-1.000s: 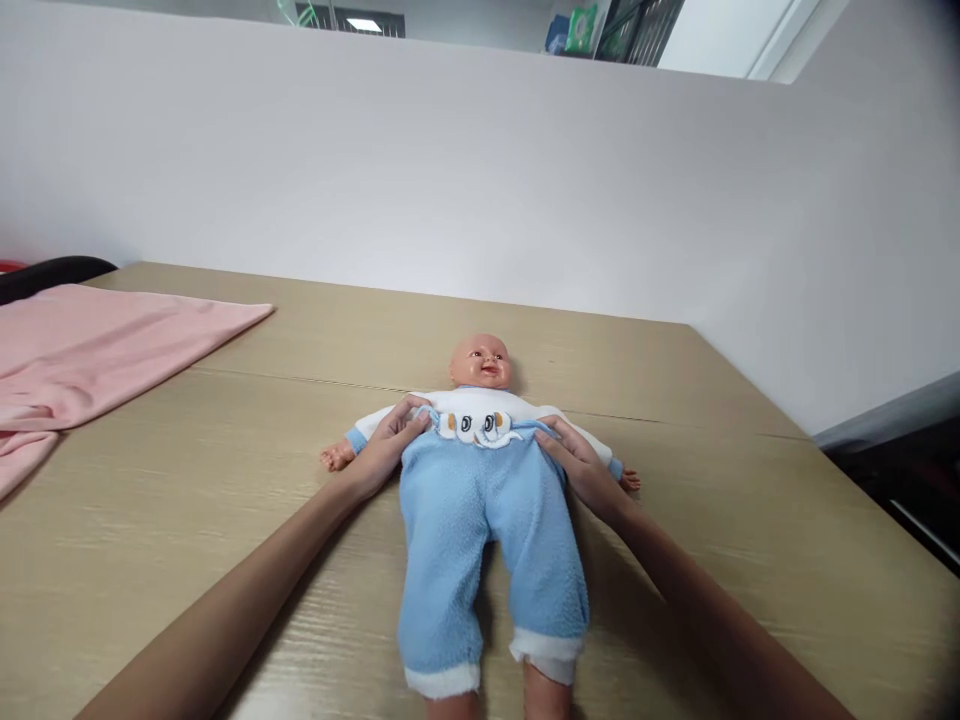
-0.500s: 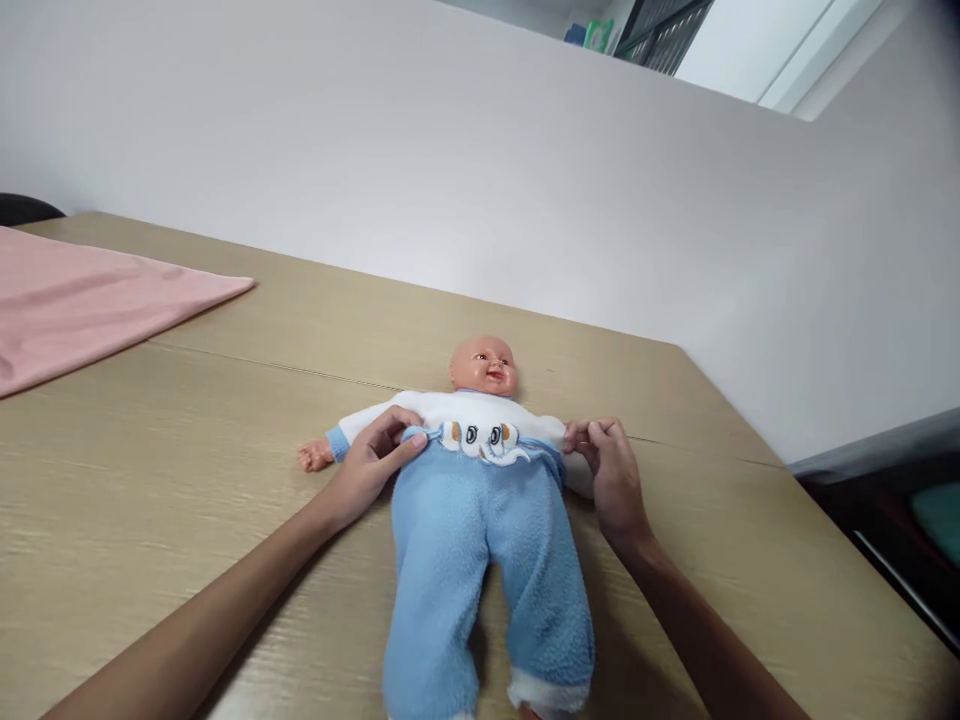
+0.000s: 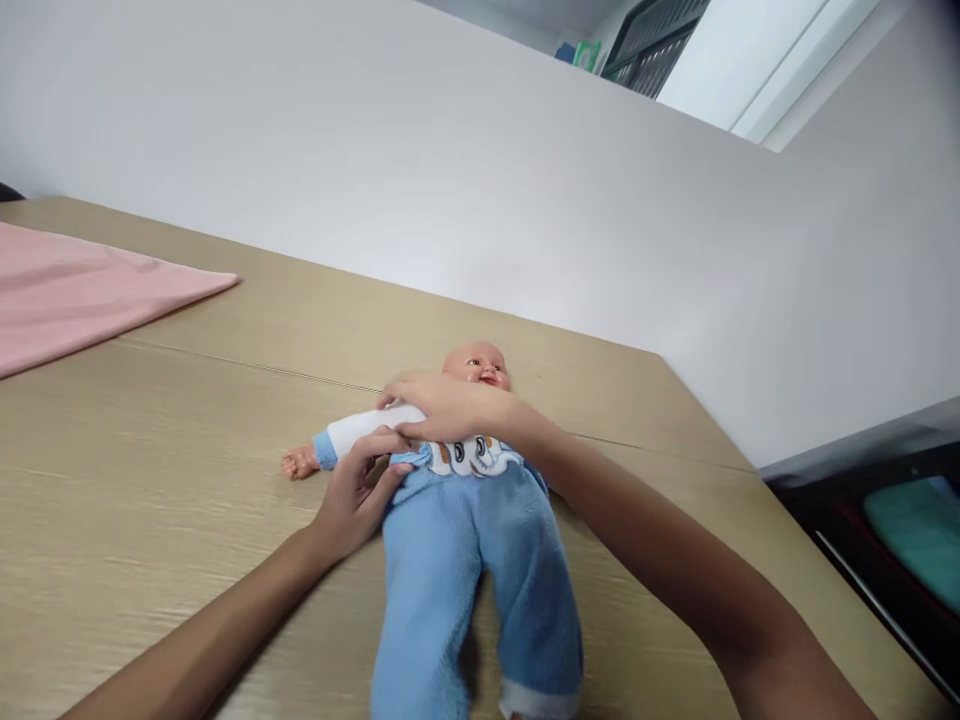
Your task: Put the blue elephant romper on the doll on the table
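Note:
A baby doll (image 3: pixel 480 364) lies on its back on the table, head at the far end. It wears a white top with a cartoon face (image 3: pixel 470 455) and fuzzy blue trousers (image 3: pixel 431 545). At the waistband on the picture's left side, my left hand (image 3: pixel 362 482) pinches the blue cloth between thumb and fingers. My right hand (image 3: pixel 439 405) reaches across the doll's chest, slightly blurred. Its thumb and fingertips are apart over the white sleeve (image 3: pixel 360 428), near the shoulder. My right forearm covers the doll's other arm and part of the top.
The wooden table (image 3: pixel 187 480) has a seam running across it. A pink cloth (image 3: pixel 90 290) lies spread at the far left. Behind stands a pale wall (image 3: pixel 337 150). Off the right edge is a dark object (image 3: pixel 862 520) with a teal patch.
My right hand has left the waist on the picture's right and swung left across the doll's chest. My left hand stays at the waistband. The view has shifted slightly.

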